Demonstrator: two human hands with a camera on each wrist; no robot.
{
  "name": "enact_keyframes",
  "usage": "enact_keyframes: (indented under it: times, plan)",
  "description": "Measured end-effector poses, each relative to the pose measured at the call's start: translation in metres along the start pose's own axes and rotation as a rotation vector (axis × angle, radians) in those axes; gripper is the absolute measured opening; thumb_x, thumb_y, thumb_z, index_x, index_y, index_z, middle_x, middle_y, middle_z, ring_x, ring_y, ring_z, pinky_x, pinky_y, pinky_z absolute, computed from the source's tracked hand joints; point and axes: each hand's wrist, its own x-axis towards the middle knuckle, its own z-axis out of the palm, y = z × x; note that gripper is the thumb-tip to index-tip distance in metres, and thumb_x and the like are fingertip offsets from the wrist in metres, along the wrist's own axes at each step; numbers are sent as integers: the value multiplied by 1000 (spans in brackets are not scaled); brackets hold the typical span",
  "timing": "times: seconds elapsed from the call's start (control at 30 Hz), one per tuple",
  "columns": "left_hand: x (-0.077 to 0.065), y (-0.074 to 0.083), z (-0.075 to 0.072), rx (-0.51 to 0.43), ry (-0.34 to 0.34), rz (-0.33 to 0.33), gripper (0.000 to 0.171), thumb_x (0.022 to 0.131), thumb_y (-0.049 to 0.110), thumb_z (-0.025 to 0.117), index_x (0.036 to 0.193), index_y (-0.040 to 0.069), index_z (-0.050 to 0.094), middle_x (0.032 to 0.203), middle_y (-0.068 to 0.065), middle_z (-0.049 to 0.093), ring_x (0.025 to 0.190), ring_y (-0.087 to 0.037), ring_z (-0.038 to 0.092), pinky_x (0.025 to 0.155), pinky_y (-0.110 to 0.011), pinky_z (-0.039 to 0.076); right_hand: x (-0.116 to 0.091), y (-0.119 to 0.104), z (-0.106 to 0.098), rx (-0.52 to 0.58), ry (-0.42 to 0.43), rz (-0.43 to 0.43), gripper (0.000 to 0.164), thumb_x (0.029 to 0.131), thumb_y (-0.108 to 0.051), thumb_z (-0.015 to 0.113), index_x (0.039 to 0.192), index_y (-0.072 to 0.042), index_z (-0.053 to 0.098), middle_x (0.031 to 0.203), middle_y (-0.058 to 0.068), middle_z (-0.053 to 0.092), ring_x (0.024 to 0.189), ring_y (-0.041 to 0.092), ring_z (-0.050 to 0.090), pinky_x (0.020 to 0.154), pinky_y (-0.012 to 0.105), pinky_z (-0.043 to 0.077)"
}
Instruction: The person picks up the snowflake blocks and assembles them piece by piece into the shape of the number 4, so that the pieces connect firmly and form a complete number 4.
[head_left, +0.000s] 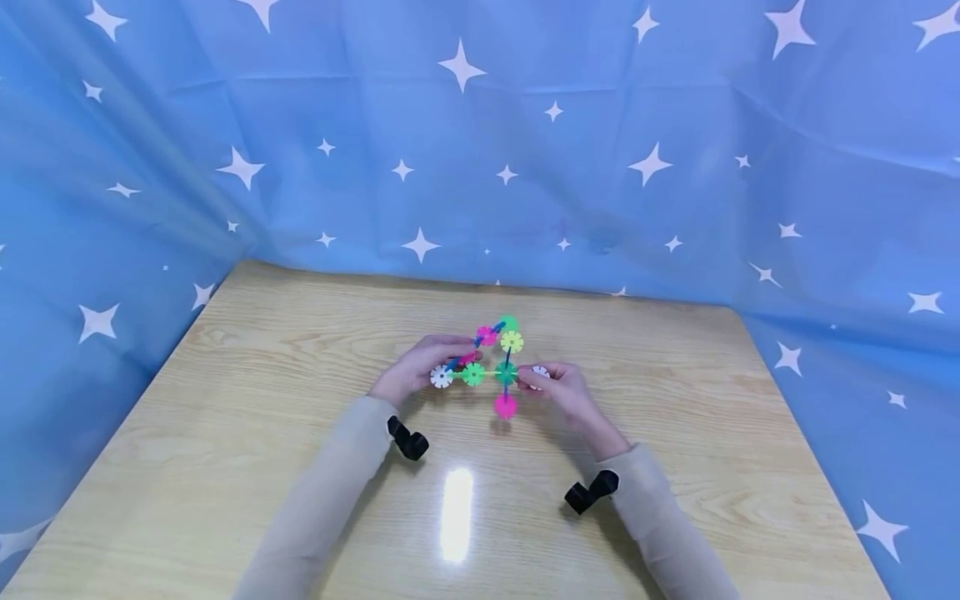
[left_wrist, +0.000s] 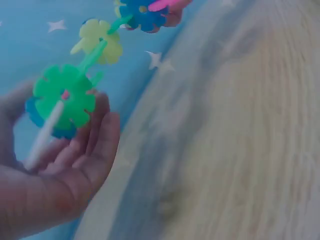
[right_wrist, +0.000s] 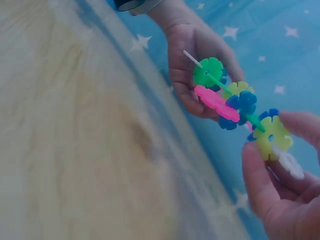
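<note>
A model of notched flower-shaped plastic discs, in green, yellow, pink, blue and white, is held above the table between both hands. My left hand holds its left part, with the fingers curled behind a green disc in the left wrist view. A white disc sticks out edge-on there. My right hand pinches a yellow disc at the right end between thumb and finger, beside another white disc. One pink disc hangs lowest, and an arched branch rises to a green disc.
The wood-grain table spreads under both arms, with a bright light reflection near its front. A blue curtain with white stars stands behind and at the sides. Each sleeve cuff carries a small black camera.
</note>
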Motion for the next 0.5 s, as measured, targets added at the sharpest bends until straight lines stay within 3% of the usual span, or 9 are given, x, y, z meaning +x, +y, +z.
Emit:
enact_keyframes:
  times: [0.1, 0.2, 0.37, 0.5]
  plan:
    - [4, -5, 4, 112, 56, 15, 44, 86, 15, 67, 125, -2, 56, 120, -13, 60, 103, -20, 58, 94, -34, 45, 0, 9, -1, -8, -6, 33, 17, 87, -7, 66, 97, 6, 68, 80, 4, 69, 78, 12, 66, 83, 35, 55]
    - [6, -9, 8, 229, 105, 34, 41, 85, 14, 68, 122, -2, 58, 119, -14, 60, 107, -24, 56, 97, -37, 43, -1, 15, -2, -53, -31, 60, 23, 88, -7, 64, 101, 12, 64, 84, 10, 69, 77, 14, 66, 78, 31, 56]
    - [7, -12, 13, 447, 170, 68, 37, 87, 15, 66, 120, -1, 60, 110, -12, 62, 95, -21, 57, 83, -32, 49, 1, 20, -4, -198, -82, 84, 34, 90, -9, 62, 110, 18, 57, 89, 19, 67, 76, 15, 65, 73, 32, 58]
    - [6, -11, 18, 596, 188, 117, 32, 88, 13, 64, 117, -2, 63, 103, -13, 64, 82, -18, 58, 71, -28, 51, 1, 20, -5, -396, -106, 27, 32, 90, -15, 64, 105, 13, 62, 83, 20, 66, 70, 20, 64, 64, 36, 59]
